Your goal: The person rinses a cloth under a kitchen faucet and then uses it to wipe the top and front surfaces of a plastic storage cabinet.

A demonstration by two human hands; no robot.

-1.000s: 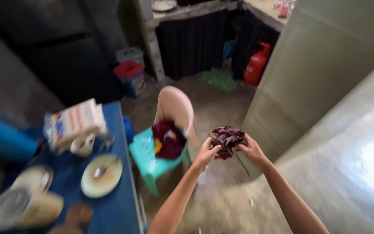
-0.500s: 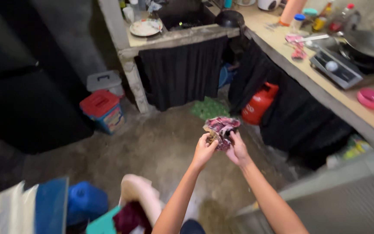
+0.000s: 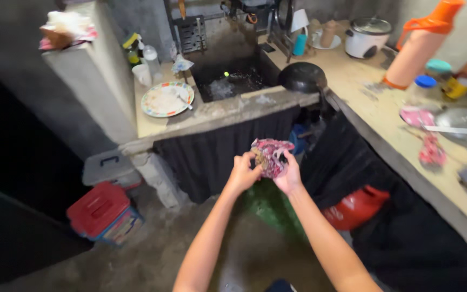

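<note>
Both of my hands hold a crumpled pink and dark red cloth [image 3: 270, 155] out in front of me, at chest height. My left hand [image 3: 241, 174] grips its left side with curled fingers. My right hand [image 3: 289, 176] cups it from the right and below. The bundle hangs in the air in front of a concrete counter with a dark sink basin [image 3: 228, 81] set into it.
A plate of food [image 3: 167, 99] sits left of the sink, a black pan [image 3: 302, 77] on its right corner. The right counter [image 3: 385, 116] carries an orange jug [image 3: 418, 48], a rice cooker [image 3: 369, 37] and jars. Below stand a red-lidded box [image 3: 104, 212], a grey box [image 3: 108, 167] and a red gas cylinder [image 3: 357, 206].
My view has swung up and forward from the blue table and chair to the sink counter, which is closer now. Both hands have kept hold of the cloth throughout.
</note>
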